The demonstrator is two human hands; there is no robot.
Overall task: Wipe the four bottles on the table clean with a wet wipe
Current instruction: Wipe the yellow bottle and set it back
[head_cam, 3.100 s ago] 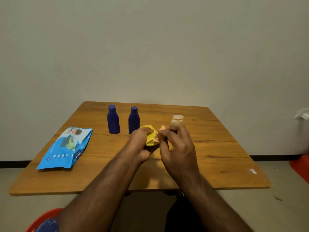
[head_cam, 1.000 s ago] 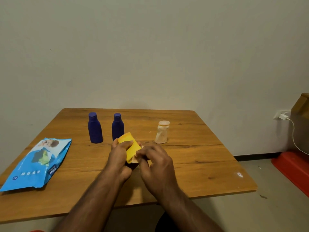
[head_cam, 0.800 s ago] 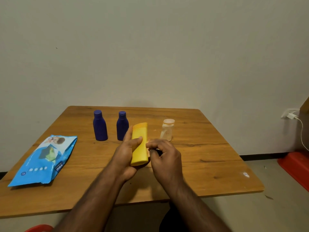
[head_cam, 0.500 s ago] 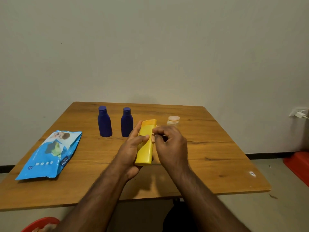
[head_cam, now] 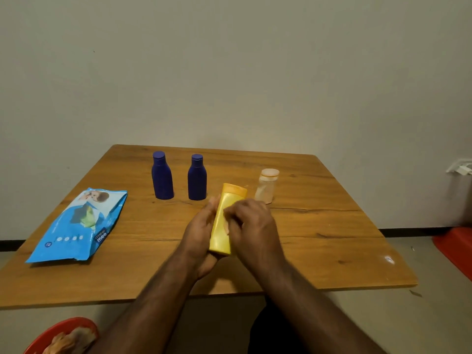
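My left hand (head_cam: 199,233) grips a yellow bottle (head_cam: 221,218) from the left and below, holding it tilted above the table with its cap pointing away from me. My right hand (head_cam: 252,226) lies against the bottle's right side with curled fingers, pinching a small pale wet wipe (head_cam: 226,227) that barely shows under them. Two dark blue bottles (head_cam: 162,180) (head_cam: 197,181) stand upright side by side at the back of the wooden table (head_cam: 319,226). A small clear bottle with a pale cap (head_cam: 267,186) stands to their right, just beyond my hands.
A blue pack of wet wipes (head_cam: 79,226) lies flat on the table's left side. A red bin (head_cam: 63,335) sits on the floor at the bottom left. A red object (head_cam: 457,249) lies on the floor at the right, below a wall socket (head_cam: 459,169).
My left hand has turned the yellow bottle from a low tilt to lengthwise, cap away from me. My right hand has slid along its side, now covering the middle of the bottle.
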